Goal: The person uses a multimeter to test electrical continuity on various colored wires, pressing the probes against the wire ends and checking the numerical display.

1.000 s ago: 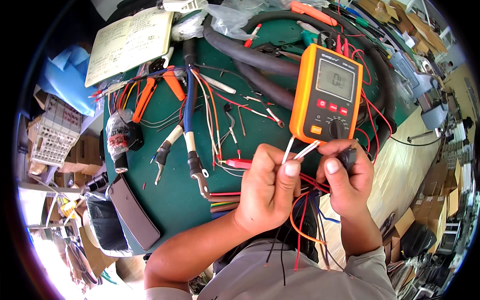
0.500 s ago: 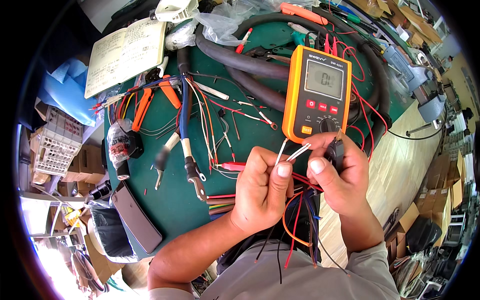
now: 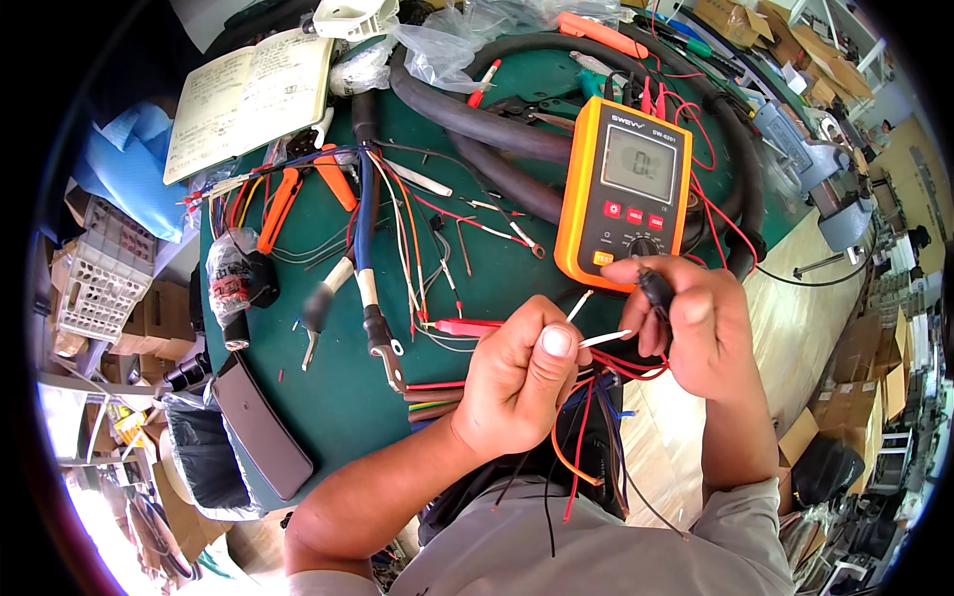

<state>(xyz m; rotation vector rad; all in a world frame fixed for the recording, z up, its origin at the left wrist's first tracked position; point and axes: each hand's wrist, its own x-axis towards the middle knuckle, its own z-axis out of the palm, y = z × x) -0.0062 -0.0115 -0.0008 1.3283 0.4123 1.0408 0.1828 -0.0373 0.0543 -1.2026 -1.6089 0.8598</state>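
My left hand [image 3: 522,382] pinches several thin white wires [image 3: 603,339] between thumb and forefinger, their tips spreading apart toward the right. To the right, my right hand [image 3: 701,323] has its fingers closed on a black clip [image 3: 656,294], apart from the wire tips. Just beyond my hands lies an orange and dark grey multimeter [image 3: 628,194] with a lit display and red leads plugged in at its top. A red probe or clip [image 3: 465,327] lies beside my left hand, partly hidden by it. Under my wrists hangs a bundle of coloured wires [image 3: 586,427].
Thick black cables [image 3: 507,129] curve across the green table mat [image 3: 338,417]. On the left are an open notebook [image 3: 248,104], orange-handled pliers [image 3: 282,211], a cable with metal lugs [image 3: 383,343] and a dark phone [image 3: 261,427]. A grey vise-like tool [image 3: 805,149] stands right.
My right hand with the black clip has moved right, away from the white wires, whose tips now spread farther apart. The multimeter's display reading has changed.
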